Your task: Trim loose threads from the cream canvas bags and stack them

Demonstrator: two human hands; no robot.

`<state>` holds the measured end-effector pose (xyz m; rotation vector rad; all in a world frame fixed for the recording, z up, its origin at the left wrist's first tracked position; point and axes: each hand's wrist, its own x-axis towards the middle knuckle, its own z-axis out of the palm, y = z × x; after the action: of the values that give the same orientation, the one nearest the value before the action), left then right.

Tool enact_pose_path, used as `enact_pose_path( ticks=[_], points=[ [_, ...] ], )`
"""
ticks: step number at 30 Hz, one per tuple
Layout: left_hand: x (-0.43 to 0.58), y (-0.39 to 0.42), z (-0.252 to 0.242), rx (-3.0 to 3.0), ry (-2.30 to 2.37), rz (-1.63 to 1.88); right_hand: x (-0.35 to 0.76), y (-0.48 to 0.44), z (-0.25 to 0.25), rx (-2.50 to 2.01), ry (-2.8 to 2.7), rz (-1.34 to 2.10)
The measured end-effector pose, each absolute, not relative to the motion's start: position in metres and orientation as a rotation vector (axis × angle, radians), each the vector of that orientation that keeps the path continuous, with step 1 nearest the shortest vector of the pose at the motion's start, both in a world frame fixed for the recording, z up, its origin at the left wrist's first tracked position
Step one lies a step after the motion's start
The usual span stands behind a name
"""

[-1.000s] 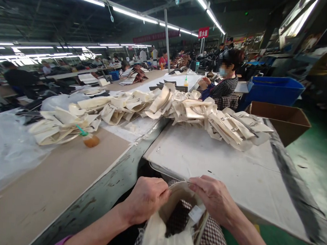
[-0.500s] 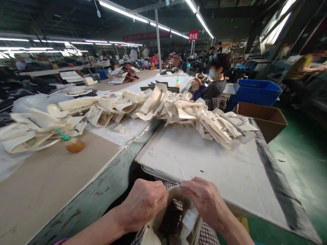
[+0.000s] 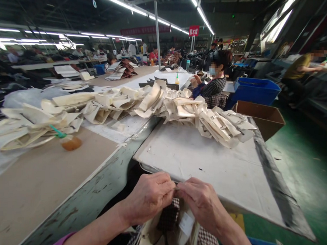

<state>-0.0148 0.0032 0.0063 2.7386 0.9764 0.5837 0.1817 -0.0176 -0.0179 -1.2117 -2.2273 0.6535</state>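
Observation:
A cream fabric bag with a white label lies in my lap below the table's near edge. My left hand and my right hand meet above it, both pinched closed on the bag's top rim, fingertips almost touching. The mouth of the bag is drawn nearly closed between them. A long heap of cream bag pieces lies across the table beyond my hands.
A white work board lies in front, brown table surface to the left. A glue bottle with a green nozzle lies on its side. A masked person sits ahead by a blue bin and a cardboard box.
My hands have come together, pulling the bag's open mouth nearly closed. The view has shifted slightly to the right.

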Motion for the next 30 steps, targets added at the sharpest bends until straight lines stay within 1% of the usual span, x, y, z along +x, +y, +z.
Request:
enact_pose_path(
  ticks=[5, 8, 12, 14, 16, 19, 22, 26, 28, 30],
  points=[
    [0.0, -0.003, 0.004, 2.684, 1.224, 0.676, 0.177, -0.018, -0.014, -1.194, -2.295, 0.535],
    [0.003, -0.002, 0.003, 2.615, 1.324, 0.707, 0.177, -0.016, -0.013, -1.234, -2.282, 0.589],
    [-0.004, 0.011, 0.004, 2.524, 1.455, 0.628, 0.174, -0.027, -0.037, -1.407, -1.983, 0.655],
    [-0.009, 0.018, 0.005, 2.511, 1.525, 0.569, 0.167, -0.04, -0.059, -1.494, -1.781, 0.748],
    [-0.012, 0.024, 0.007, 2.498, 1.593, 0.504, 0.159, -0.055, -0.08, -1.514, -1.574, 0.929],
    [-0.015, 0.03, 0.008, 2.46, 1.653, 0.411, 0.15, -0.071, -0.096, -1.492, -1.329, 1.155],
    [-0.016, 0.035, 0.008, 2.443, 1.569, 0.367, 0.153, -0.073, -0.085, -1.424, -1.253, 1.284],
    [-0.015, 0.043, 0.011, 2.343, 1.374, 0.344, 0.17, -0.063, -0.046, -1.234, -1.205, 1.465],
    [-0.013, 0.043, 0.016, 2.315, 1.397, 0.332, 0.18, -0.057, -0.03, -1.144, -1.183, 1.551],
    [-0.01, 0.038, 0.024, 2.29, 1.472, 0.317, 0.189, -0.047, -0.024, -1.047, -1.153, 1.67]
  ],
)
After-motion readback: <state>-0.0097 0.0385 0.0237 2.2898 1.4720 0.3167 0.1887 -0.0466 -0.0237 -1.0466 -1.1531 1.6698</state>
